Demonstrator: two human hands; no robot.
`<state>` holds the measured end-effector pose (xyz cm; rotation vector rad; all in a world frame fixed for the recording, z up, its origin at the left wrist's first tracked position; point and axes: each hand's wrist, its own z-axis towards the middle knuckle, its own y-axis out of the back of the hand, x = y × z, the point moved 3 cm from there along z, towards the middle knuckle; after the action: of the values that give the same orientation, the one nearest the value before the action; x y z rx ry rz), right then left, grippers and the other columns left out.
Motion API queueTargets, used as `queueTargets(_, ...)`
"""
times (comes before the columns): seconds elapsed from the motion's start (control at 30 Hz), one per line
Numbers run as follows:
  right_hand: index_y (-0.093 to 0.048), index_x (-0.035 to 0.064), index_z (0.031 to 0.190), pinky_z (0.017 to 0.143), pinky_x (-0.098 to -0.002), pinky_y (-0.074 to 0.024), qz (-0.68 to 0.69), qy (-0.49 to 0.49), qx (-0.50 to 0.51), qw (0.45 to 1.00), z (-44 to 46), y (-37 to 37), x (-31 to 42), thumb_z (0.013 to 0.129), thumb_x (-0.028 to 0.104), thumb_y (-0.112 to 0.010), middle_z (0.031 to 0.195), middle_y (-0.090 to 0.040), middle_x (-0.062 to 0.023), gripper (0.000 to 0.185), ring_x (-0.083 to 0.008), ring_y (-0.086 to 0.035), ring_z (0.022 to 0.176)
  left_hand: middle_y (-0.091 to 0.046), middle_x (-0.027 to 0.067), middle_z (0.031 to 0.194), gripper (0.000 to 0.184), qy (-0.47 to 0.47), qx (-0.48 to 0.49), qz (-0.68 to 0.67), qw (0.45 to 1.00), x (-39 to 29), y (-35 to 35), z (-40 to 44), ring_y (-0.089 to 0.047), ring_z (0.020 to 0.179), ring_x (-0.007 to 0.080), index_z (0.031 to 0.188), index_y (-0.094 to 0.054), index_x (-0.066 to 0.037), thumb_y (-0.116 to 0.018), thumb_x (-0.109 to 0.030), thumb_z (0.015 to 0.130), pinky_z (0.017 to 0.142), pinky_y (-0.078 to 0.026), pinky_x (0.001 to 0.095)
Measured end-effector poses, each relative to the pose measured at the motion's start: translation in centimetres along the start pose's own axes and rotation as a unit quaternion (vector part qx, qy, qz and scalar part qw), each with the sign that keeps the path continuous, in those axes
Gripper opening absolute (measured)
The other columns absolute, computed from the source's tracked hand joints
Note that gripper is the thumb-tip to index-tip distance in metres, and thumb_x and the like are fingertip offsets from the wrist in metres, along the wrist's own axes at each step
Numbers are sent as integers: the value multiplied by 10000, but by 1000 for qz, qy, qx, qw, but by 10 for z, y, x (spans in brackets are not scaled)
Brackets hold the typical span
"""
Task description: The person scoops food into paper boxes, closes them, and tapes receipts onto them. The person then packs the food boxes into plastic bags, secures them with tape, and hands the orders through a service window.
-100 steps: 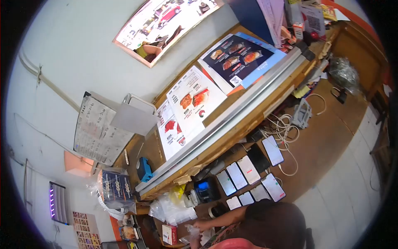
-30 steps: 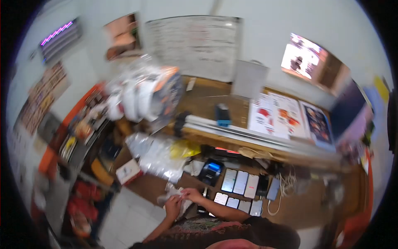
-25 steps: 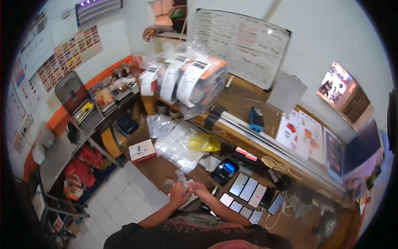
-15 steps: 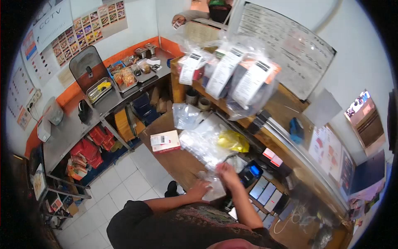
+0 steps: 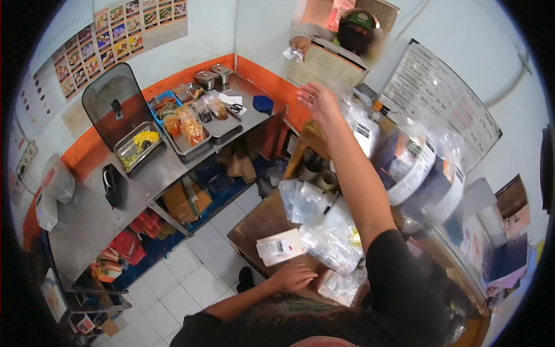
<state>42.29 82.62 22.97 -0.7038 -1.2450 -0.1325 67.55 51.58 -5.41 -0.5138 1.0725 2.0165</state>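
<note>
The right hand is raised at the end of an outstretched arm, with its fingers spread and nothing seen to be grasped by them. It is directed towards the wall opening, where a small white paper slip is held in the fingers of another person's hand; a gap is left between the two hands. A dark cap with a green front is worn by that person.

The left hand is held low at the near edge of the brown desk, its fingers loosely extended and nothing seen in its grip; whether the desk is touched cannot be told. It is flanked by a pale cardboard box and a clear plastic-wrapped package, which is laid on the desk just beside the fingertips. Farther back, clear plastic bags are spread out.

Beyond the right forearm, larger bags with receipts are lined up. Along the left wall, a steel table is set with a metal tray of yellow food, a tray of packed food and scissors
</note>
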Motion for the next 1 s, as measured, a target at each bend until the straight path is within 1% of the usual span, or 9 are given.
queueTargets(0.07,-421,-28,1195,727,-391,-550,27,-33,-169,985,57,-1,-24,958,230,-535,1064,-574,-162,369,-269,-616,824,-673,92,933,212,13,-43,5,999,11,43,-18,-629,875,277,1045,-671,-96,-640,-168,848,785,-502,376)
queueTargets(0.17,-365,-14,1275,795,-440,-538,-8,-20,-226,974,130,11,-50,971,322,-521,1253,-481,-214,479,-296,-603,920,-679,86,912,192,145,-60,29,987,18,96,-63,-635,828,269,1013,-678,-85,-654,-116,824,726,-515,371)
queueTargets(0.27,-358,7,1305,738,-415,-547,156,-10,-215,964,169,12,-54,971,346,-509,1245,-498,-204,499,-279,-604,879,-682,85,864,188,238,-101,90,962,22,137,-101,-635,779,273,990,-688,-80,-668,-82,803,707,-513,370)
queueTargets(0.43,-500,56,1187,669,-361,-532,190,-34,-212,958,207,19,-48,974,313,-504,1101,-593,-182,333,-210,-582,740,-687,95,837,152,364,-175,89,911,34,172,-139,-631,757,280,943,-706,-80,-683,-64,794,693,-503,354)
queueTargets(0.5,-602,86,995,595,-305,-503,191,-23,-216,957,233,35,-50,962,232,-524,848,-638,-127,168,-149,-533,613,-686,99,838,141,342,-181,85,918,44,180,-135,-631,758,283,940,-706,-78,-677,-73,802,696,-502,360)
queueTargets(0.63,-606,95,995,545,-285,-479,174,-8,-278,945,224,46,-54,932,215,-570,779,-613,-96,141,-142,-514,580,-683,108,836,124,328,-105,135,929,59,200,-111,-632,762,292,935,-706,-78,-661,-106,823,699,-498,381)
queueTargets(0.73,-595,70,955,512,-285,-457,101,-10,-300,949,184,44,-57,882,161,-618,766,-598,-82,118,-145,-523,598,-681,112,839,120,287,-159,104,939,73,220,-72,-632,763,307,929,-703,-72,-663,-112,824,695,-485,391)
queueTargets(0.9,-587,57,860,585,-244,-450,-138,90,-73,984,60,-7,-47,792,25,-644,777,-619,-15,94,-101,-554,642,-670,124,864,166,77,-276,120,951,43,281,51,-622,793,298,941,-675,-29,-668,-12,776,713,-470,389)
queueTargets(1.0,-605,49,888,628,-226,-456,-171,-24,57,983,-45,-25,-38,777,-3,-660,792,-635,2,134,-78,-569,693,-644,122,1042,294,-52,-334,149,929,3,310,126,-601,971,342,1063,-631,-39,-650,-14,771,892,-438,436)
